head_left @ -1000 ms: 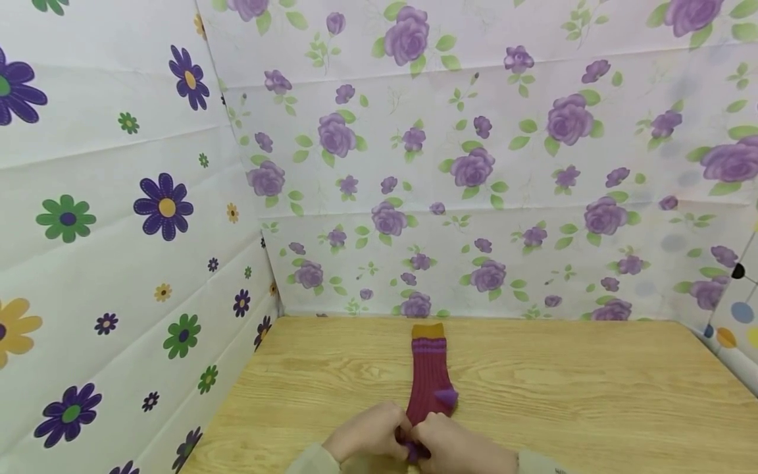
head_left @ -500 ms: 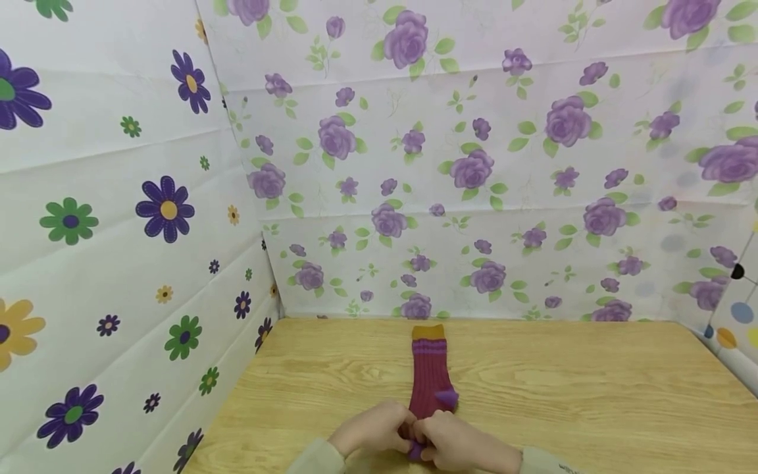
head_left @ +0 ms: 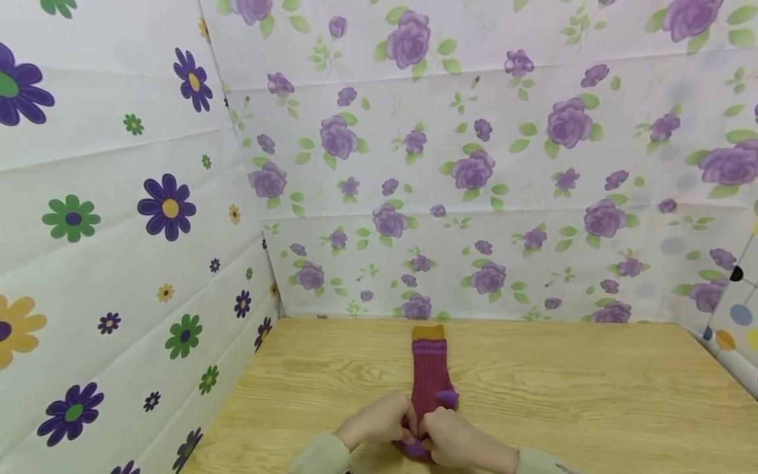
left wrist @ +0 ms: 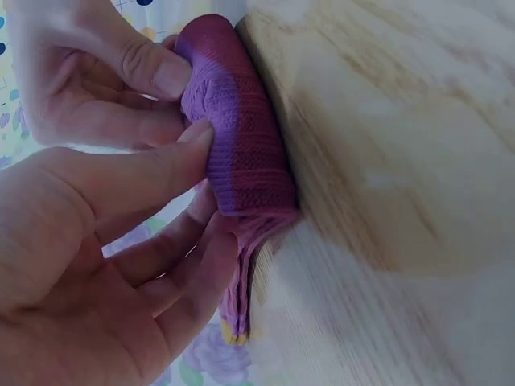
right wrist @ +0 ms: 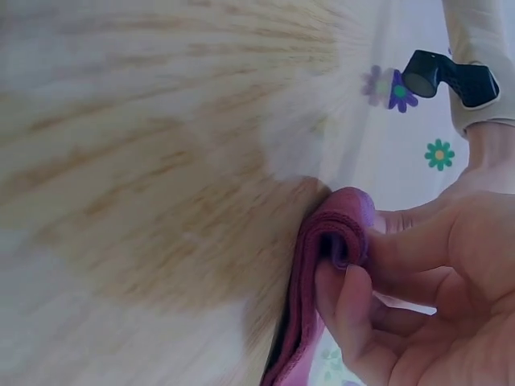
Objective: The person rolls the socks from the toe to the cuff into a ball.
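Observation:
A ribbed maroon sock (head_left: 429, 375) lies lengthwise on the wooden table, with a mustard cuff at the far end and a purple heel on the right. Its near, toe end is curled into a roll (left wrist: 249, 121), maroon and purple. My left hand (head_left: 386, 419) pinches the left part of this roll, thumb on the outside and fingers beneath the fold. Beside it, my right hand (head_left: 456, 440) pinches the right part. Close up in the right wrist view, the coiled edge (right wrist: 346, 229) shows stacked layers between the right hand's thumb and fingers. The fingertips under the fold are partly hidden.
The light wooden table (head_left: 562, 388) runs back to a rose-patterned sheet (head_left: 509, 197). A daisy-patterned sheet (head_left: 118, 276) stands along the left side. A dotted sheet (head_left: 737, 329) borders the right. A black device (right wrist: 451, 79) sits on the left sleeve.
The left hand has shifted slightly right and away from me. More of the purple toe roll shows below the fingers, while the cuff and heel have stayed in place.

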`<state>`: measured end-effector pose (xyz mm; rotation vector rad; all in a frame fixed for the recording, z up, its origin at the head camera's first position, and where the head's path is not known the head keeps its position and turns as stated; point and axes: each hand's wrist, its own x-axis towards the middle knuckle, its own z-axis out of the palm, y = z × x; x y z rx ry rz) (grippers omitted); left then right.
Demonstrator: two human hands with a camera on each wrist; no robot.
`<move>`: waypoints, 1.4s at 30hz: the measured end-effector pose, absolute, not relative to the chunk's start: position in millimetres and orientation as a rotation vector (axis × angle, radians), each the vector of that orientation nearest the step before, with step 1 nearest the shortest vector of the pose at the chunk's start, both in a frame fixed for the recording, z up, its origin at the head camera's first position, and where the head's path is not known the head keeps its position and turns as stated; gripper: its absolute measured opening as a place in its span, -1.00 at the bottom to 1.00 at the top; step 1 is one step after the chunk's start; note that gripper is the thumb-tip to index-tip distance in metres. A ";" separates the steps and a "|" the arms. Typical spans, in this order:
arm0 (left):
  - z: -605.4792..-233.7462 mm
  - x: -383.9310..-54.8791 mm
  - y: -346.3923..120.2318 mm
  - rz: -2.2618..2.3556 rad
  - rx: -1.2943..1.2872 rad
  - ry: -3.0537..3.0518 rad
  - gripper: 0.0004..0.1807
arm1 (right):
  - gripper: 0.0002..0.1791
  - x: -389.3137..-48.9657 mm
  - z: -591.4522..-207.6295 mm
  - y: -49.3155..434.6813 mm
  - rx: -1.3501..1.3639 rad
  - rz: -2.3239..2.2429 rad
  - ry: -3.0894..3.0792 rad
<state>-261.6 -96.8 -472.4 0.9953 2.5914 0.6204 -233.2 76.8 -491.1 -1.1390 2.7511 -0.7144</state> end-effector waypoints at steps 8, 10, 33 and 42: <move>-475.0 -265.3 -90.8 0.710 0.906 2.593 -0.92 | -0.79 -233.9 -491.1 80.1 -1.017 -0.875 2.799; -475.0 -265.7 -88.6 0.725 0.872 2.605 -0.93 | -0.78 -233.6 -490.0 81.0 -0.984 -0.930 2.800; -466.0 -281.2 -75.0 0.552 0.653 2.590 -0.82 | -0.83 -222.0 -482.6 73.0 -1.362 -0.318 2.808; -463.5 -285.1 -69.2 0.383 0.657 2.623 -0.77 | -0.87 -219.4 -492.4 63.1 -1.535 0.122 3.012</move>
